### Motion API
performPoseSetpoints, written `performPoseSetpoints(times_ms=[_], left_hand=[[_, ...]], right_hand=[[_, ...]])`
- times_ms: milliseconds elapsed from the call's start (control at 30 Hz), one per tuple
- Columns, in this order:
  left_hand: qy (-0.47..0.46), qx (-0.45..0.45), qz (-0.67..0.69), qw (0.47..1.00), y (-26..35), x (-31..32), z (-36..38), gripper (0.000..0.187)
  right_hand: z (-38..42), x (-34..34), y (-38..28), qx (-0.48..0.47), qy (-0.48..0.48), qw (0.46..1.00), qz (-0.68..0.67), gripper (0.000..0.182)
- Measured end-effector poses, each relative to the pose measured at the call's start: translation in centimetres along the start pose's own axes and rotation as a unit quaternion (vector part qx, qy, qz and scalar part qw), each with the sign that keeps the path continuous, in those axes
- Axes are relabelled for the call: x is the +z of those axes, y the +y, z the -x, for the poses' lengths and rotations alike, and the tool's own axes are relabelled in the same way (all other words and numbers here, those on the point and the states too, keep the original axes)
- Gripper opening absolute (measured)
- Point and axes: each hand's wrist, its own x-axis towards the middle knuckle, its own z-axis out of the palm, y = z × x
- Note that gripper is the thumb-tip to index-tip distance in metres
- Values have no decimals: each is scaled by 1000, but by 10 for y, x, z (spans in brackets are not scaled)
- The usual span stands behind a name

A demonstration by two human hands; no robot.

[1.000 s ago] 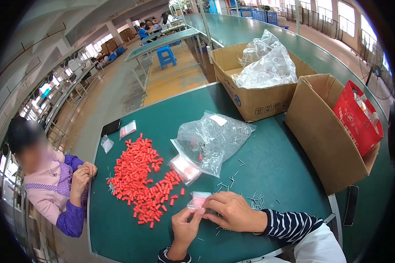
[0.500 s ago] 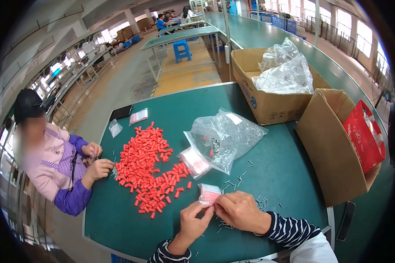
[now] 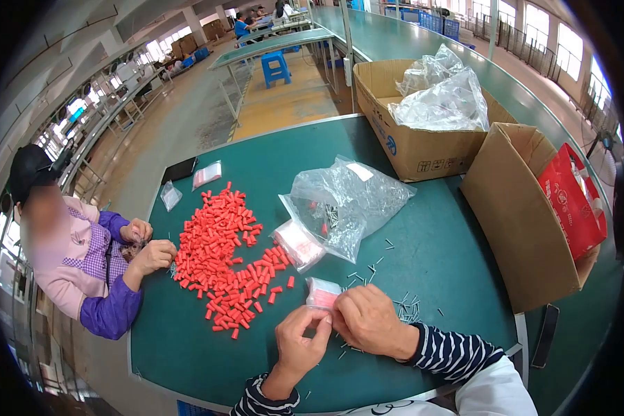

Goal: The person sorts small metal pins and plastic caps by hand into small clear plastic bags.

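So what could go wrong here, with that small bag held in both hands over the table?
1. The left hand and right hand pinch the small bag only at its near edge; it could slip or spill its contents.
2. Loose pins lie scattered right by the right hand; a sleeve could sweep them off the table, or one could prick a finger.
3. The red caps spread close to the bag, so pieces could get mixed.

A heap of small red plastic caps (image 3: 225, 256) is spread on the green bench (image 3: 437, 243). A large clear plastic bag (image 3: 347, 201) is laid beside it. Two brown cardboard boxes (image 3: 423, 149) (image 3: 513, 215) are set at the far side. A co-worker in a pink and purple top (image 3: 83, 270) is seated opposite.
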Motion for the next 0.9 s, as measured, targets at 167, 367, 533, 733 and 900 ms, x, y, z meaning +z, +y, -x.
performPoseSetpoints(times_ms=[167, 367, 533, 733, 900], left_hand=[[-4, -55, 13, 998, 0, 3, 4, 7], [7, -125, 54, 991, -2, 2, 2, 11], [0, -85, 18, 996, -11, -4, 3, 10], [85, -69, 204, 973, -16, -2, -1, 6], [110, -118, 459, 874, -23, -22, -5, 10]], right_hand=[[-9, -9, 21, 48, 67, 996, -23, 20], [0, -2, 12, 33, 7, 993, -117, 22], [0, 0, 11, 56, 0, 981, -188, 20], [-7, -12, 10, 108, 34, 958, -264, 21], [-11, -10, 22, 159, 73, 945, -278, 34]])
